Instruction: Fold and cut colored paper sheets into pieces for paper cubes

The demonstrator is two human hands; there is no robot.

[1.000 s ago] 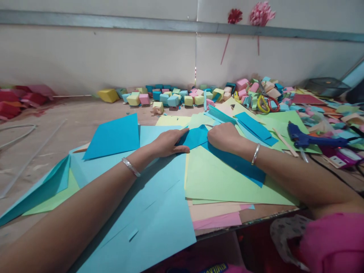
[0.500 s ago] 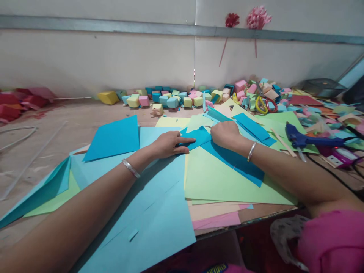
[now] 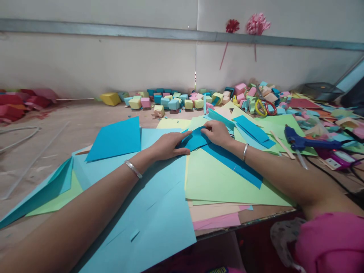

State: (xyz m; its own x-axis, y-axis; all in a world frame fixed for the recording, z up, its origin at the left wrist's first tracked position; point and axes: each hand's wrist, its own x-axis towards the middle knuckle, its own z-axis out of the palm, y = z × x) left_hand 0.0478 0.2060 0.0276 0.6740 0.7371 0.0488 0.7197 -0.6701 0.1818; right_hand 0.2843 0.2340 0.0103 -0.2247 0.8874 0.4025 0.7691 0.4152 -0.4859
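Observation:
A small folded piece of blue paper (image 3: 196, 139) lies on the sheets in the middle of the table. On its left end rests my left hand (image 3: 170, 146), fingers stretched out and thumb apart. My right hand (image 3: 217, 132) is closed at the paper's right end, thumb and fingers pinching its edge. Below that hand a long blue strip (image 3: 236, 167) crosses a light green sheet (image 3: 218, 182). Large light blue sheets (image 3: 159, 212) spread beneath my left arm. Further left lies a flat blue sheet (image 3: 115, 140).
Small paper boxes (image 3: 169, 103) in several colours line the wall. Scissors (image 3: 263, 106) lie among them at the back right. A blue glue gun (image 3: 304, 140) with a black cord sits at right, near paper scraps (image 3: 341, 113). Red paper boxes (image 3: 17, 104) stand at far left.
My right hand has shifted slightly left and turned from a fist-like press to a pinch on the blue paper. My left index finger has drawn back a little toward the paper's upper edge.

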